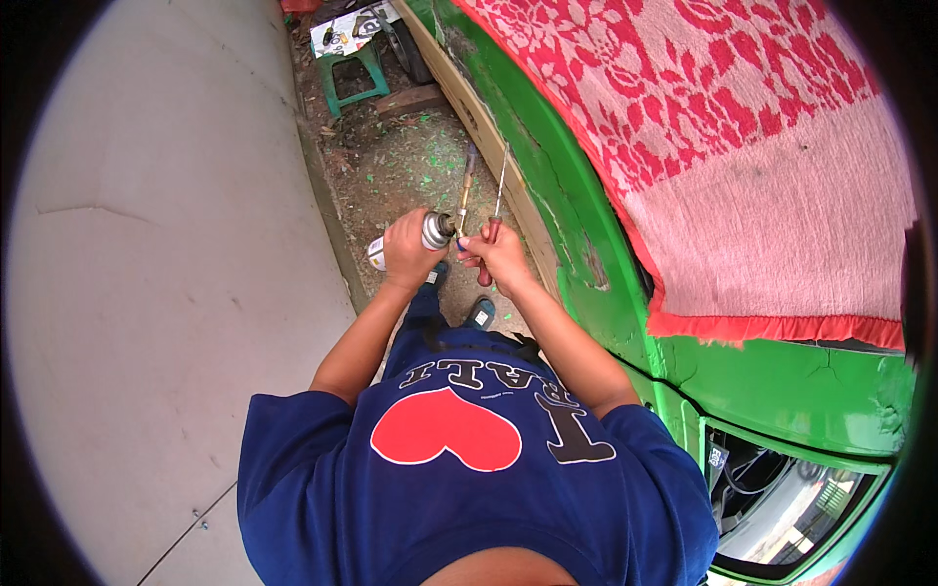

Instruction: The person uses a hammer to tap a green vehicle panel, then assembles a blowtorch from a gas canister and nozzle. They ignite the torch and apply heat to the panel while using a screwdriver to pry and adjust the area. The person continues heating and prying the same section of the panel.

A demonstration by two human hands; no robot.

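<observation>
My left hand (pixel 408 244) is wrapped round a gas canister (pixel 376 253) held on its side, its silver collar showing past the fingers. Screwed to the canister is a blowtorch head (pixel 467 186), its brass and dark tube pointing away from me. With thumb and fingers my right hand (pixel 500 258) pinches at the torch's valve, by a small blue part. That same hand also holds a screwdriver (pixel 492 230) with a dark red handle, its thin shaft angled forward beside the torch tube. I cannot make out any flame.
On the right is a green vehicle body (pixel 616 244) with cracked paint, partly covered by a red and pink towel (pixel 772 215). A pale wall (pixel 176 244) rises close on the left. Ahead stands a green stool (pixel 354 80), near a wheel (pixel 407 54). Green flakes litter the ground (pixel 391 161).
</observation>
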